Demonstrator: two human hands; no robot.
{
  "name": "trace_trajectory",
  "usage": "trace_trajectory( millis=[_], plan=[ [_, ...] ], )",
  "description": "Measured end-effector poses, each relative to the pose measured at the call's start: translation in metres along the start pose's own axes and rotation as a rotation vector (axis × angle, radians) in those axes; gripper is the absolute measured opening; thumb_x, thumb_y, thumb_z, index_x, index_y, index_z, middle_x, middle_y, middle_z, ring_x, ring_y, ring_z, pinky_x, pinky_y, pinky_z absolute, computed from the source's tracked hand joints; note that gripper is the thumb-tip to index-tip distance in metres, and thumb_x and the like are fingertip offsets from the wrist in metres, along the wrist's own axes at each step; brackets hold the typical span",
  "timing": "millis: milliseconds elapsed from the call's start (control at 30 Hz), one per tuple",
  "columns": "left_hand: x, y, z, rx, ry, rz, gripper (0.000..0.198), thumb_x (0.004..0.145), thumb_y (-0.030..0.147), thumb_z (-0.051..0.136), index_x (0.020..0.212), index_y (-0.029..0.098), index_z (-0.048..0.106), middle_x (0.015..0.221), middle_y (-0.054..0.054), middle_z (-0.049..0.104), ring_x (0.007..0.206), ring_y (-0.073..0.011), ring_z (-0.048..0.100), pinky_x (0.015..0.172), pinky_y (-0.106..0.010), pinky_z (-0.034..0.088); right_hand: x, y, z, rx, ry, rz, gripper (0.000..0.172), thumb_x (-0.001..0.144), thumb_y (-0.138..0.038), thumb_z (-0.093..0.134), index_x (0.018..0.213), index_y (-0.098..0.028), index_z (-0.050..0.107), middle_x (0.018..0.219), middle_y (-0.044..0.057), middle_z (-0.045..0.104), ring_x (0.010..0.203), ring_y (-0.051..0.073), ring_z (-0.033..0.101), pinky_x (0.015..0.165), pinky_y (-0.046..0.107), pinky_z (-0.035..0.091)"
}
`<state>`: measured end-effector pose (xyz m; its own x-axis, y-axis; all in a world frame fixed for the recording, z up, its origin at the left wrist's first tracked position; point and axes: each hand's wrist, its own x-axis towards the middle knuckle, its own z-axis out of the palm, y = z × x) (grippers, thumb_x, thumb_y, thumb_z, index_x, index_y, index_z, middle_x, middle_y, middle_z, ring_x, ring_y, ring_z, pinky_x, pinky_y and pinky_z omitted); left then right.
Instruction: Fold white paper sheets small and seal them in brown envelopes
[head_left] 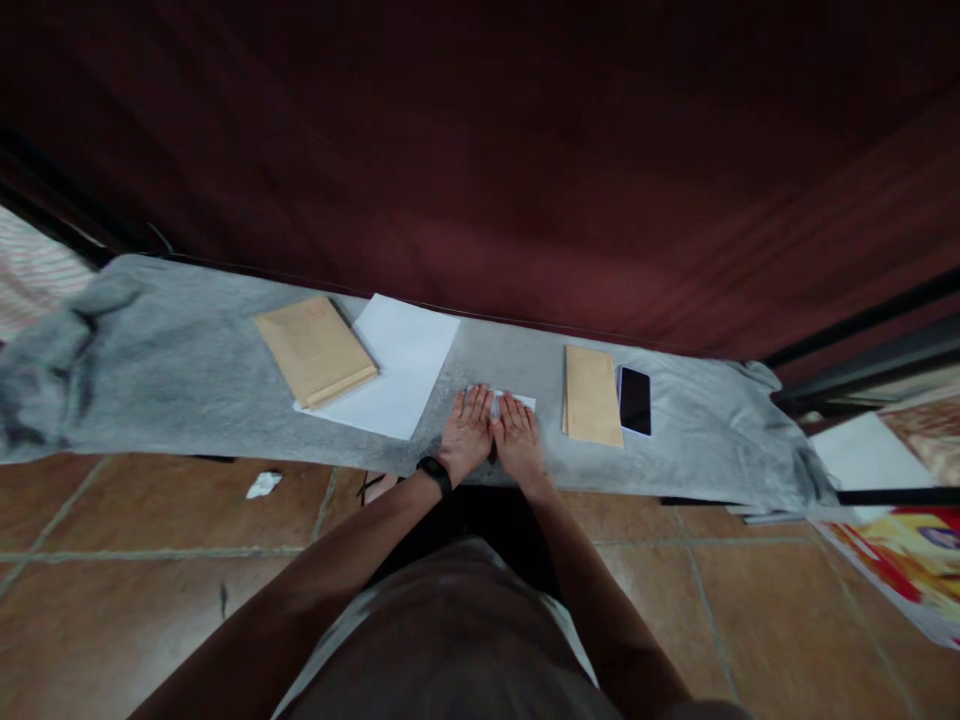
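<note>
Nearest to us is our shirt [450, 640], dark with a paler edge, and from either side of it our two bare forearms reach forward. Below lies the tiled floor [187, 590], with a white scrap [264, 484] on it to the left and a bright red and yellow package [919, 565] at the far right edge.

We wear a black band [434, 475] on the left wrist. Our left hand [466, 432] lies flat, palm down, fingers straight and pointing away from us, pressing rather than gripping. Our right hand [519, 437] lies flat in the same way just beside it, its thumb close to the left hand, and it too grips nothing. Under both sets of fingers is the small white paper [529, 403], on the grey cloth [187, 330] in front of our body; its far edge shows past the fingertips, but we cannot tell how it is folded beneath the palms.

To the right of our hands lie brown envelopes [592, 396], with a dark-screened phone [635, 400] just beyond them on that side. To the left is a white sheet [412, 350], partly covered by a brown stack [315, 345]. Behind the cloth's far edge rises a dark red surface [480, 150].
</note>
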<state>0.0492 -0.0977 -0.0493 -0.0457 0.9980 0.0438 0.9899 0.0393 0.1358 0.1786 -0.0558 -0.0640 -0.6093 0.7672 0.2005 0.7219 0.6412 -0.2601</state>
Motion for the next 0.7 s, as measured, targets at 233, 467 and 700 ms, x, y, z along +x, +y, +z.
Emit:
trace_trajectory(
  millis=[233, 467, 700],
  plan=[
    [0.0, 0.001, 0.002, -0.027, 0.014, -0.01, 0.062, 0.099, 0.029, 0.031, 0.155, 0.002, 0.03, 0.165, -0.019, 0.028, 0.156, -0.0283, 0.017, 0.127, -0.052, 0.011, -0.007, 0.014, 0.007, -0.055, 0.081, 0.017, 0.052, 0.107, -0.032, 0.034, 0.153, -0.01, 0.041, 0.16, 0.017, 0.039, 0.149, 0.029, 0.035, 0.119, 0.053, 0.029],
    [0.0, 0.001, 0.004, -0.015, 0.012, -0.025, 0.062, 0.1, 0.033, 0.031, 0.156, 0.004, 0.031, 0.165, -0.017, 0.026, 0.155, -0.0293, 0.017, 0.127, -0.052, 0.012, -0.016, 0.027, 0.006, -0.066, 0.112, 0.055, 0.058, 0.107, -0.038, 0.034, 0.154, -0.005, 0.035, 0.158, 0.021, 0.04, 0.147, 0.031, 0.037, 0.119, 0.052, 0.03],
    [-0.001, 0.0, 0.004, 0.004, 0.03, -0.03, 0.062, 0.101, 0.032, 0.03, 0.157, 0.007, 0.029, 0.165, -0.015, 0.026, 0.155, -0.0281, 0.018, 0.126, -0.054, 0.014, -0.024, 0.029, -0.001, -0.053, 0.11, 0.148, 0.058, 0.106, -0.035, 0.037, 0.154, -0.003, 0.035, 0.158, 0.023, 0.04, 0.147, 0.031, 0.036, 0.119, 0.052, 0.03]
  ],
)
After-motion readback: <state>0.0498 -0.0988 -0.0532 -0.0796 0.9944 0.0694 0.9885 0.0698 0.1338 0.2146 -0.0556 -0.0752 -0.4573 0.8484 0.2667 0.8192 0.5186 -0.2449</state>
